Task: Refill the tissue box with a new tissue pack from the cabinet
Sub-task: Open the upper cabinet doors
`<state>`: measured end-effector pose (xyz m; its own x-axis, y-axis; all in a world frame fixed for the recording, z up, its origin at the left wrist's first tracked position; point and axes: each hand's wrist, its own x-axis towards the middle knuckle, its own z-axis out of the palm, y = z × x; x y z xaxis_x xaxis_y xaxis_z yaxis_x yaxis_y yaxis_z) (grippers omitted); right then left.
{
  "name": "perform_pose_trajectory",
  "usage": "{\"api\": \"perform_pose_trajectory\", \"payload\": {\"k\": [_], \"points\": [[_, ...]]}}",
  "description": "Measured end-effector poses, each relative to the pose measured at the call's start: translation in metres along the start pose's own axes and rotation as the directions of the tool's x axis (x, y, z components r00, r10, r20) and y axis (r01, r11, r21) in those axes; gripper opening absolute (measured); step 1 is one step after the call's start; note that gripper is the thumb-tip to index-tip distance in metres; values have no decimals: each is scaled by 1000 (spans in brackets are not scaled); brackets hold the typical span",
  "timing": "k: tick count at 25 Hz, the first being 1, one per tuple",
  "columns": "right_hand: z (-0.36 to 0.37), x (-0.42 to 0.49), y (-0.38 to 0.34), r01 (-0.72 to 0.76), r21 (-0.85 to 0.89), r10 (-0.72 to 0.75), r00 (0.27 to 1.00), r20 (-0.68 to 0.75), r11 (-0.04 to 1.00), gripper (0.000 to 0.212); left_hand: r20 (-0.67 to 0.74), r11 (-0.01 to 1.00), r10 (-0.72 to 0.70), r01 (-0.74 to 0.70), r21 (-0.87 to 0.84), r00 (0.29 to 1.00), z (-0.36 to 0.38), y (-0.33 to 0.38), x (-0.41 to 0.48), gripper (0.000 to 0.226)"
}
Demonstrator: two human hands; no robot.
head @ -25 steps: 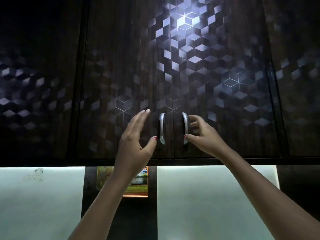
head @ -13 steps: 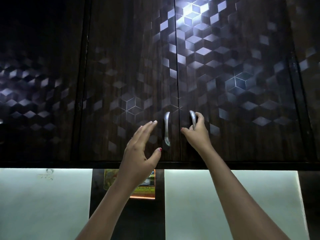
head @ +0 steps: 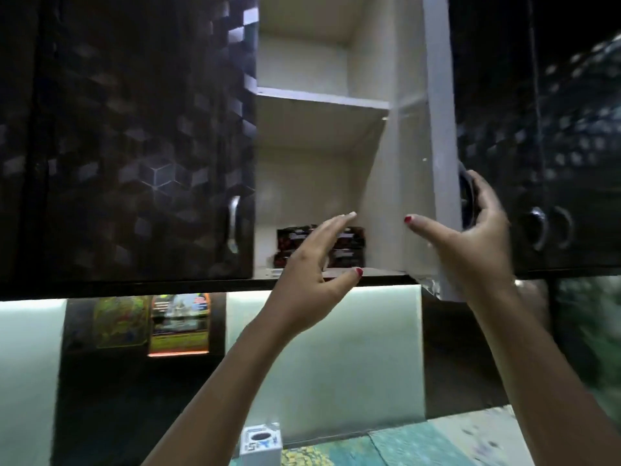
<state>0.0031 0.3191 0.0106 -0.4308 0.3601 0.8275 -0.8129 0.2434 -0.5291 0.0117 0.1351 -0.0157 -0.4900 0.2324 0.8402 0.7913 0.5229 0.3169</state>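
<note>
The right door (head: 410, 163) of the dark wall cabinet stands swung open, its pale inner side facing me. My right hand (head: 470, 243) grips its edge and handle. Inside, on the bottom shelf (head: 376, 272), two dark red-and-black tissue packs (head: 349, 245) lie stacked. My left hand (head: 316, 267) hovers in front of them, fingers spread, holding nothing and partly hiding the packs. A white tissue box (head: 260, 443) with an oval slot stands on the counter far below.
The left cabinet door (head: 134, 146) stays closed, with its metal handle (head: 233, 223). An upper shelf (head: 319, 99) looks bare. Colourful posters (head: 179, 322) hang under the cabinet. A patterned green cloth (head: 420, 442) covers the counter. More dark doors (head: 571, 163) lie to the right.
My right hand pulled the right door open, showing the shelves and packs. My left hand rose toward the opening. The camera shifted right and down.
</note>
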Motion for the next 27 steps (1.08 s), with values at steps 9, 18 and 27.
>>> {"api": "perform_pose_trajectory", "payload": {"k": [9, 18, 27], "points": [[-133, 36, 37, 106, -331, -192, 952, -237, 937, 64, 135, 985, 113, -92, -148, 984, 123, 50, 51, 71], [-159, 78, 119, 277, -954, -442, 874, 202, 112, 50, 34, 977, 169, -163, -135, 985, 219, 40, 120, 70], [-137, 78, 135, 238, -961, -475, 868, 143, 144, 50, -21, 978, 184, -185, -101, 983, 231, -12, 128, 62]]}}
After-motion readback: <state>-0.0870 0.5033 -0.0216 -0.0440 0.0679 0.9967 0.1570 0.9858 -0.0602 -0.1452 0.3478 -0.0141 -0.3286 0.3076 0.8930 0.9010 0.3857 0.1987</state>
